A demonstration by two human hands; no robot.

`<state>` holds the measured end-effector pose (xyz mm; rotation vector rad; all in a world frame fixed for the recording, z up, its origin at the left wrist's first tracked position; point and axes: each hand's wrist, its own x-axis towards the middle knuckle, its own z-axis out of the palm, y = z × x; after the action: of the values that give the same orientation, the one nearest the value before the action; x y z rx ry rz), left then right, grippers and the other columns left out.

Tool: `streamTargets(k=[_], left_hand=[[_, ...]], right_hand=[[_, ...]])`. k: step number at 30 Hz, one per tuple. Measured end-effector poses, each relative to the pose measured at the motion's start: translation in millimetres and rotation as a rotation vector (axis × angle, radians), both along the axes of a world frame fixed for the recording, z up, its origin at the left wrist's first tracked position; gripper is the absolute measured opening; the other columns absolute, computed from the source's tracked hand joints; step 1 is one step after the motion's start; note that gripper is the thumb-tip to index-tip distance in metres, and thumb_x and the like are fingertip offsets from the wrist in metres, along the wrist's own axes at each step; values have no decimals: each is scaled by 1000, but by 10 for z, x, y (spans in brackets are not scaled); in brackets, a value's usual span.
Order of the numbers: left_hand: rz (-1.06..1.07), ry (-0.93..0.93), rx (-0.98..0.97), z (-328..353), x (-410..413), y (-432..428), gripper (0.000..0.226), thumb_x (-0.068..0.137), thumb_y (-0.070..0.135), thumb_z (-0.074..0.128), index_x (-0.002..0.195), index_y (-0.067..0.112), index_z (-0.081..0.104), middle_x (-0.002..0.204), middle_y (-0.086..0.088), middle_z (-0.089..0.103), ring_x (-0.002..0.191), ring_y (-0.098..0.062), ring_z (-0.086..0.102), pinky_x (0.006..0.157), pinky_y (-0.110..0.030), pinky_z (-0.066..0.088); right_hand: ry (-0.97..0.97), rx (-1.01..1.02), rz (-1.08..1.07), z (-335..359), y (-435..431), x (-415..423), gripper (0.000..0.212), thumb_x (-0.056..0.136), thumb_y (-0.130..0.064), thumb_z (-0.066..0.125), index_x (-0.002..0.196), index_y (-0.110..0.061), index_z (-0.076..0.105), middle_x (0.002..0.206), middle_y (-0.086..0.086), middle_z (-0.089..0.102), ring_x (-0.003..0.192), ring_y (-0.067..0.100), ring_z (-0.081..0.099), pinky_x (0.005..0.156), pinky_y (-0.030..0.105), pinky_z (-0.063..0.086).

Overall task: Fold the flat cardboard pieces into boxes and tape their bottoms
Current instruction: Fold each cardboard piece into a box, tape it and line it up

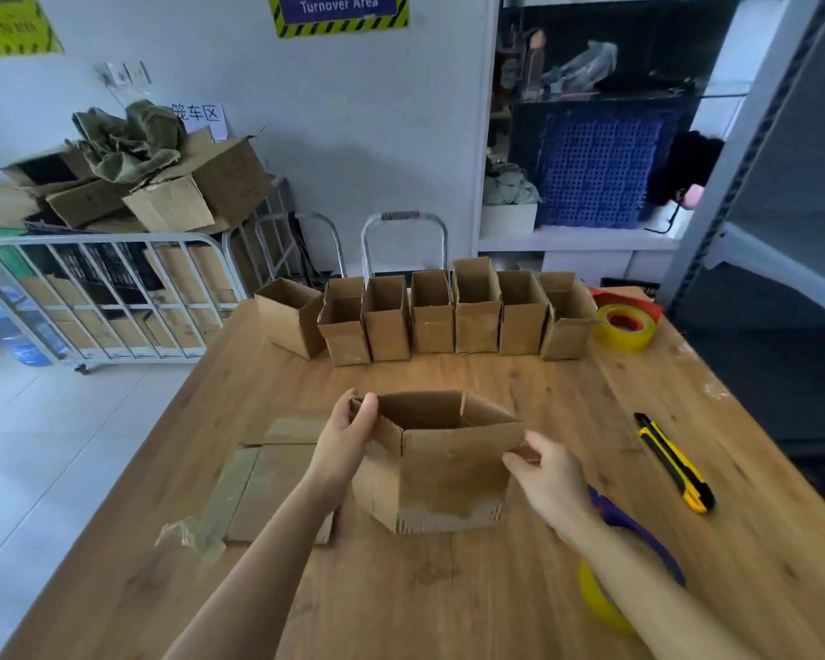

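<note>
At mid-table, between both hands: holds a half-opened cardboard box (448, 464) upright on the wooden table (448, 588). Grips its top left corner with the left hand (348, 431), thumb hooked over the rim, fingers behind the wall. Pinches its top right corner with the right hand (551, 483), fingertips closed on the cardboard edge. Looks not yet squared: walls bowed outward, top open, old tape residue along the lower edge. Hides its bottom against the tabletop, so cannot tell whether any flaps are folded under.

Along the far edge, counts seven standing boxes (429, 316) in a row, open tops up, touching or just beside one another. Cannot see their bottoms; judges them taped only as probable. Just left of the held box, partly under the left forearm, finds a low stack of flat cardboard pieces (267, 478), with a crumpled tape strip (187, 535) at its near corner.

Puts the task well past halfway, by estimate: seven up, one in hand, a few flats waiting.

Has tools within reach: a purple tape dispenser (639, 535) with a yellow roll under the right forearm, a yellow-and-black utility knife (675, 462) further right, a spare tape roll (625, 326) at the row's right end. Needs next, probably: squaring the walls, folding the bottom flaps, taping the seam.
</note>
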<state>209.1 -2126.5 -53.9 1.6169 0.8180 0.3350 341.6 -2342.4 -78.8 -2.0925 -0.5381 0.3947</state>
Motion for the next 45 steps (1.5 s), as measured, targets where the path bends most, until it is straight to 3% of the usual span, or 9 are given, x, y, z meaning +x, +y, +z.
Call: streamTargets(k=[4,8,13,17,20,23,30,37,45], left_hand=[[-15,3,-52,-58,26,-40,69,91,53,53,147,19,31,140,2,46,130,-20,41,112,-39,30],[-53,13,19,-25,64,19,14,98,20,45,103,13,55,97,-1,60,103,-24,54,84,-33,41],[-131,108,125,56,174,57,20,98,12,44,99,12,63,94,-7,68,94,-22,64,82,-35,52],[-74,170,266,34,234,53,20,94,13,47,90,11,67,87,-5,71,84,-22,66,79,-41,55],[-49,242,339,28,251,70,17,91,10,46,89,3,61,85,-12,66,82,-29,63,74,-45,53],[-34,315,392,53,306,84,16,90,9,46,76,4,52,75,-10,58,66,-24,55,53,-34,46],[-127,367,396,116,312,134,16,94,13,49,79,14,53,75,-5,59,64,-16,58,49,-21,43],[-146,252,592,126,152,111,11,86,22,66,80,21,57,77,3,62,70,-10,61,57,-24,51],[-348,189,490,65,118,42,27,85,40,68,101,22,54,95,7,60,86,-9,59,67,-19,48]], right_hand=[[163,25,100,-12,-3,-64,23,89,-25,55,85,-8,71,80,10,70,83,25,65,67,27,48],[178,138,84,105,34,-16,62,87,-49,49,80,13,56,78,29,58,78,41,59,66,34,41],[13,-59,141,276,198,63,21,92,-31,63,99,-14,73,88,-2,70,81,8,63,70,19,48],[29,-78,149,371,263,-25,34,91,-51,57,89,-19,70,63,-8,61,58,8,59,55,21,46],[76,-179,260,410,280,-70,69,81,-71,52,125,-19,59,95,-5,67,73,5,61,58,18,47],[19,-351,388,347,337,-93,102,71,-83,49,147,-17,39,144,2,49,122,18,53,96,32,47],[-41,-274,300,358,283,6,22,96,-21,55,113,-15,68,91,-3,67,80,6,63,70,20,54],[23,-175,-37,328,285,231,28,96,-11,51,121,-8,64,80,-3,59,69,4,53,50,16,39],[41,-161,-132,270,415,296,23,95,-7,49,77,-5,62,68,6,53,57,14,51,46,22,41]])
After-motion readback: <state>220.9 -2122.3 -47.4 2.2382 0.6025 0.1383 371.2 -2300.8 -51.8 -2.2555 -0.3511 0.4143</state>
